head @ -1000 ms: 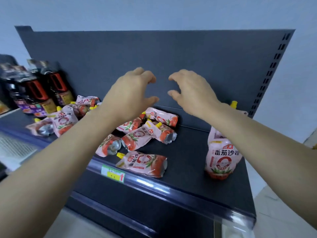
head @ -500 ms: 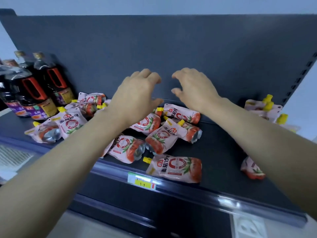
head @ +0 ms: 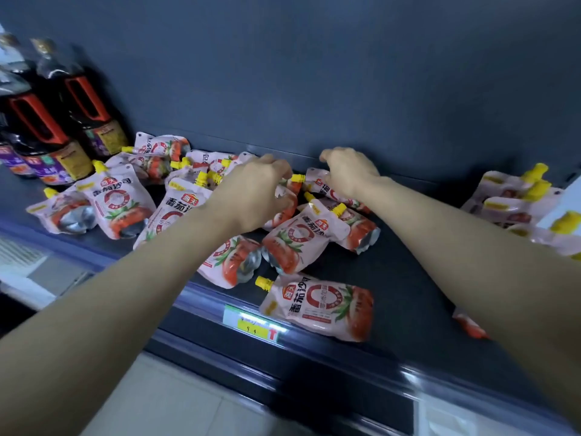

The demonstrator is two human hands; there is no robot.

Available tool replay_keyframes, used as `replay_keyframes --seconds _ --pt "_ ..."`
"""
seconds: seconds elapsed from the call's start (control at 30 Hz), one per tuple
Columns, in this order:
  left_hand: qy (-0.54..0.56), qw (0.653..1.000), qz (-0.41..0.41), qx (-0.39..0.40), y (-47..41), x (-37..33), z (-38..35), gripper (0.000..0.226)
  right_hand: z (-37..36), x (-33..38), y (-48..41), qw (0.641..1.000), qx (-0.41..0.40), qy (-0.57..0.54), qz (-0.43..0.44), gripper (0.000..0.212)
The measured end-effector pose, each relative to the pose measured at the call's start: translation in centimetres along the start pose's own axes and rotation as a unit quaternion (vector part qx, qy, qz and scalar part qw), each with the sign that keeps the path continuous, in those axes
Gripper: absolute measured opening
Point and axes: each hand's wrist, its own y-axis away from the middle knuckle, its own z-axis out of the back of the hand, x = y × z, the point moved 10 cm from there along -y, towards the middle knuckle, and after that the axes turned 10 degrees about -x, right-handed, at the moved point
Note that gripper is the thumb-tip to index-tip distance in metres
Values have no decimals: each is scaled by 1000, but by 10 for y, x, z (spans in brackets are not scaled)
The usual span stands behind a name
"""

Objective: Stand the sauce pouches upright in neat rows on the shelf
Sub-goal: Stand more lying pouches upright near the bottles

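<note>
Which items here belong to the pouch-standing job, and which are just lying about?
Job: toppled sauce pouches, pouches at right, shelf, left hand, right hand.
Lying about: dark bottles, price tag.

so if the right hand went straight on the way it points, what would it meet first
The right hand would meet the lying pouch just under its curled fingers; it may already touch it, depth is unclear. Behind that stands the back panel.
</note>
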Motion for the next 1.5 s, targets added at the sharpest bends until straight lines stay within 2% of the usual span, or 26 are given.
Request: replay_keyframes --seconds 0.27,0.47,0.6,0.67,0.73,0.83,0.93,1.13,1.23,1.27,1.37,1.5 --pt "1 998 44 48 -10 5 -48 32 -43 -12 -12 1000 13 -9 27 15" --pt "20 995 71 74 -17 6 -75 31 -51 -25 -16 999 20 -34 -14 32" --pt "39 992 67 96 -30 5 -89 30 -35 -32 -19 1000 -19 -2 -1 22" --pt "42 989 63 130 -39 4 -102 37 -21 -41 -17 1000 -27 0 -9 19" --pt "29 983 46 177 -45 1 -117 45 -6 -55 -14 999 -42 4 -29 17" --pt "21 970 14 243 -48 -4 -139 50 11 -88 -6 993 -58 -10 -106 35" --pt "27 959 -9 283 -51 -8 -153 54 21 -119 5 982 -66 -35 -176 29" --pt "53 957 -18 285 -59 -12 -162 39 25 -155 28 966 -46 -54 -248 32" --pt "59 951 -34 303 -63 -22 -160 12 28 -169 41 961 -35 -24 -275 24" --pt "58 949 -45 308 -64 -27 -158 10 30 -172 45 959 -35 -11 -281 19" --pt "62 944 -79 314 -65 -43 -146 27 35 -180 51 953 -47 11 -299 16" --pt "100 948 -99 284 -72 -56 -119 11 35 -186 54 948 -47 26 -314 21"
